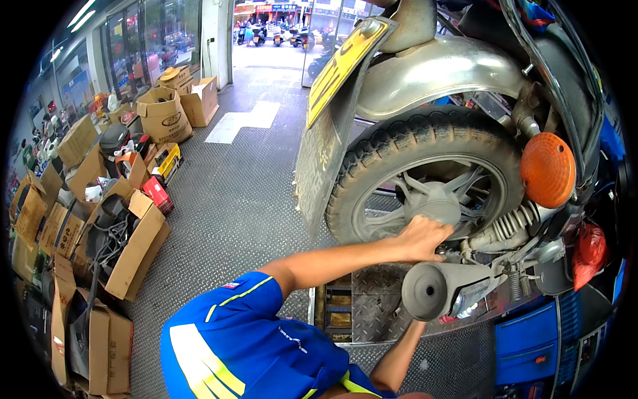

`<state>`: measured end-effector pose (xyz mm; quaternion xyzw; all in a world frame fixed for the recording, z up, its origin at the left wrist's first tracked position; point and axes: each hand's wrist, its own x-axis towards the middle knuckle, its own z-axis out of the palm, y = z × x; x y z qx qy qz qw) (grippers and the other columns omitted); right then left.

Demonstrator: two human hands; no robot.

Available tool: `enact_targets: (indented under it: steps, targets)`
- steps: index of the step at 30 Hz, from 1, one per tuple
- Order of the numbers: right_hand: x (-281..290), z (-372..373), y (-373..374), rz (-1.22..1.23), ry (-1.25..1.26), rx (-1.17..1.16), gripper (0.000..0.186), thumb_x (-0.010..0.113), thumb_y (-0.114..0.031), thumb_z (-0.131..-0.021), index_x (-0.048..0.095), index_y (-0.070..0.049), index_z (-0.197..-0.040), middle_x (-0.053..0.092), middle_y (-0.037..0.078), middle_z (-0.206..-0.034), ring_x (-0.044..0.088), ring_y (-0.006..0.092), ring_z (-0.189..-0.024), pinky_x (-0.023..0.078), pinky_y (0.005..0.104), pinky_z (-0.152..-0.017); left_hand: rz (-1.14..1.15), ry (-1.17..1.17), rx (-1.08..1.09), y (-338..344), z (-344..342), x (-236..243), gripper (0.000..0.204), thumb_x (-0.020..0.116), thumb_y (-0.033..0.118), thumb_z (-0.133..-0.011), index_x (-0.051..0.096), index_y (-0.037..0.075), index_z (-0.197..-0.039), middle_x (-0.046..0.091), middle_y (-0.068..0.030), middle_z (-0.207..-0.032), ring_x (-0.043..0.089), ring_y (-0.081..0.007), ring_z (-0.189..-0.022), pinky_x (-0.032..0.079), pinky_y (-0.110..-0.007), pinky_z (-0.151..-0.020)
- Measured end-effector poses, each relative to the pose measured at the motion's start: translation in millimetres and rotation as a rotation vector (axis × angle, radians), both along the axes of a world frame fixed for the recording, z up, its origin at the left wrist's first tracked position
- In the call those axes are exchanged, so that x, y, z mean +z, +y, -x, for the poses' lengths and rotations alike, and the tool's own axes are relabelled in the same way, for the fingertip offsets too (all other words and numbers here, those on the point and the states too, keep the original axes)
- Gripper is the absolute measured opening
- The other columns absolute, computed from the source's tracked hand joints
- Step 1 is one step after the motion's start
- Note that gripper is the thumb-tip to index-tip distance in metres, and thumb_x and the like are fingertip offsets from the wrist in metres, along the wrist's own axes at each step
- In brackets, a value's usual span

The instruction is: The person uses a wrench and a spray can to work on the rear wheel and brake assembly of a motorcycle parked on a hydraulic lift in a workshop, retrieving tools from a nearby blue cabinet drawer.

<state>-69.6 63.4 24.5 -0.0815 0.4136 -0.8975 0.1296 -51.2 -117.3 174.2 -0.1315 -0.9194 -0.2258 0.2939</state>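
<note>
Motorcycle (465,130): over on your right, tail end to you, wheel and muffler both in place; what's finished and what's left, you can't call from here.
Rear wheel (435,203): beyond your left arm, chunky black rubber tread dusted brown, dull grey spokes fanning from a round hub.
Fender (425,73): a broad sweep of scuffed, shiny metal arching over the tyre.
Muffler (445,284): matte, dusty grey, its flared round end facing you, small dark hole in the middle.
Turn signal (548,169): a bulging orange plastic lens, finely textured.
Left hand (425,238): in by the hub, just above the muffler, fingers curled; whether that grip pinches anything, you can't tell.
Right hand: hidden past the muffler, only your forearm (399,359) showing; no reading that grip.
</note>
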Motion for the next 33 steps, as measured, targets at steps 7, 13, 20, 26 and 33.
enact_targets:
  steps: [7, 13, 20, 26, 33]
  targets:
    - [-22.4, 16.7, 3.5, -0.039, 0.031, -0.199, 0.023, 0.063, -0.030, -0.094, 0.063, -0.008, -0.100, 0.044, 0.003, -0.072, 0.042, 0.0191, -0.069, 0.035, 0.0348, -0.070, 0.004, 0.053, -0.005, 1.3, -1.7, 8.4, 0.062, 0.084, 0.046, -0.068, 0.057, 0.000, -0.098, 0.067, -0.0175, -0.083, 0.067, -0.0399, -0.082, 0.047, -0.048, -0.067]
    - [37.4, -84.8, -78.8, 0.592, -0.087, 0.419, 0.027, 0.066, -0.032, -0.092, 0.061, -0.006, -0.099, 0.042, 0.004, -0.070, 0.042, 0.0192, -0.069, 0.035, 0.0359, -0.072, -0.005, 0.013, -0.005, -4.2, -4.5, 6.2, 0.057, 0.084, 0.040, -0.068, 0.057, 0.000, -0.097, 0.067, -0.0172, -0.083, 0.067, -0.0395, -0.082, 0.046, -0.049, -0.067]
    - [-5.7, -18.9, -24.0, 0.104, 0.046, 0.071, 0.024, 0.063, -0.027, -0.094, 0.060, -0.005, -0.102, 0.047, 0.005, -0.076, 0.044, 0.0190, -0.071, 0.036, 0.0357, -0.073, -0.029, 0.074, -0.025, -2.9, -0.2, 2.1, 0.055, 0.083, 0.037, -0.068, 0.055, 0.001, -0.098, 0.066, -0.0161, -0.085, 0.066, -0.0392, -0.082, 0.044, -0.049, -0.065]
    - [-13.8, 41.2, 11.3, -0.133, 0.036, -0.288, 0.022, 0.062, -0.027, -0.094, 0.060, -0.005, -0.101, 0.047, 0.005, -0.076, 0.044, 0.0184, -0.070, 0.036, 0.0343, -0.072, 0.000, 0.054, -0.014, -3.9, -2.4, 4.6, 0.059, 0.083, 0.044, -0.068, 0.057, 0.001, -0.100, 0.067, -0.0153, -0.085, 0.066, -0.0388, -0.081, 0.043, -0.048, -0.065]
    - [33.7, -81.8, -76.6, 0.422, -0.089, 0.178, 0.021, 0.062, -0.026, -0.095, 0.060, -0.005, -0.099, 0.047, 0.004, -0.076, 0.044, 0.0177, -0.070, 0.036, 0.0327, -0.071, 0.035, 0.067, 0.020, -2.1, -0.4, -0.6, 0.063, 0.086, 0.046, -0.065, 0.057, 0.000, -0.098, 0.067, -0.0173, -0.084, 0.068, -0.0389, -0.080, 0.048, -0.048, -0.065]
